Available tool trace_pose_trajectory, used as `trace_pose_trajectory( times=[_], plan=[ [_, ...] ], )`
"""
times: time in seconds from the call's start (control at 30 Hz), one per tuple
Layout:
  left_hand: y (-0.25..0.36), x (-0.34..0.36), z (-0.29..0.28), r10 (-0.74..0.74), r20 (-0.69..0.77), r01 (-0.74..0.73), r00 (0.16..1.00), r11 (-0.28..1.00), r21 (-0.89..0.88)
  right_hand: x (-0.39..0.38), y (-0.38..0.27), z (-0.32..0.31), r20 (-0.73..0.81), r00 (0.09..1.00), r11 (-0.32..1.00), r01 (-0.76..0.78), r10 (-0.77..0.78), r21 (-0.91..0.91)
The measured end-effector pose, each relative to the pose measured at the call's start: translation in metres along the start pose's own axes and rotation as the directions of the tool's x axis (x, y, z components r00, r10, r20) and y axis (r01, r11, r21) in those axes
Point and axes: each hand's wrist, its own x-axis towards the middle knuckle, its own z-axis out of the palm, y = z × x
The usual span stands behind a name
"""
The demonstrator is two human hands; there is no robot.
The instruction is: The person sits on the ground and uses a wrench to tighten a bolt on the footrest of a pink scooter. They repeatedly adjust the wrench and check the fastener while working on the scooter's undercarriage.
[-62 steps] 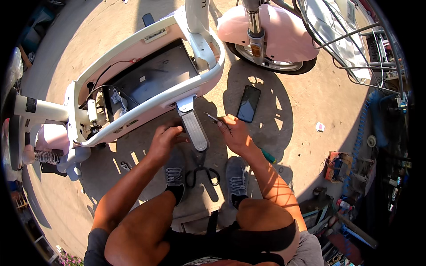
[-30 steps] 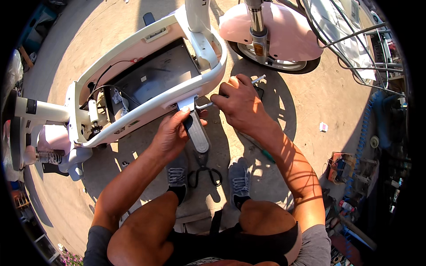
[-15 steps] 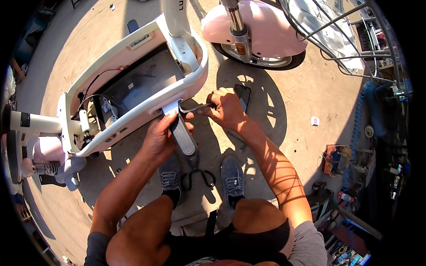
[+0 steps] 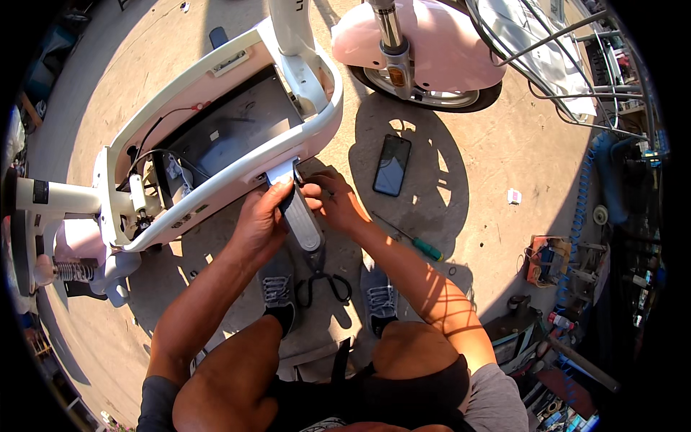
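My left hand is closed around a grey folding footrest, thumb on its upper end. The footrest's bracket sits against the side of a white scooter body. My right hand is at the bracket's right side, fingers bent and pressed together near my left fingertips. Whatever they hold is mostly hidden. Below the footrest, black-handled scissors lie between my shoes. A green-handled screwdriver and a black phone rest on the ground to the right.
The scooter's open compartment has loose wires inside. A pink fender over a wheel stands at the far right, beside a wire basket. Tools and an orange box lie at the right, along a blue coiled hose.
My right hand has moved left and down to the bracket, drawing in the thin metal tool it held out before. The phone and screwdriver are now uncovered. My left hand keeps its hold.
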Motion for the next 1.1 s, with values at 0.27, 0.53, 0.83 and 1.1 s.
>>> trace_pose_trajectory(
  times=[0.27, 0.53, 0.83, 1.1],
  plan=[
    [-0.002, 0.003, -0.003, -0.005, -0.016, 0.005, 1.000, 1.000, 0.004, -0.012, -0.010, 0.009, 0.187, 0.945, 0.663, -0.321, 0.267, 0.676],
    [-0.001, 0.001, -0.002, -0.020, -0.030, 0.021, 0.999, 1.000, 0.012, -0.004, -0.021, -0.005, 0.074, 0.950, 0.891, -0.309, 0.302, 0.333],
    [-0.002, 0.002, -0.002, -0.032, -0.017, 0.032, 0.999, 0.999, -0.031, 0.010, -0.032, -0.039, -0.206, 0.978, 0.999, 0.035, -0.038, -0.016],
    [-0.001, 0.001, -0.004, -0.054, -0.018, 0.053, 0.998, 0.997, -0.057, 0.022, -0.044, -0.060, -0.202, 0.959, 0.976, 0.173, -0.197, -0.133]
  ],
)
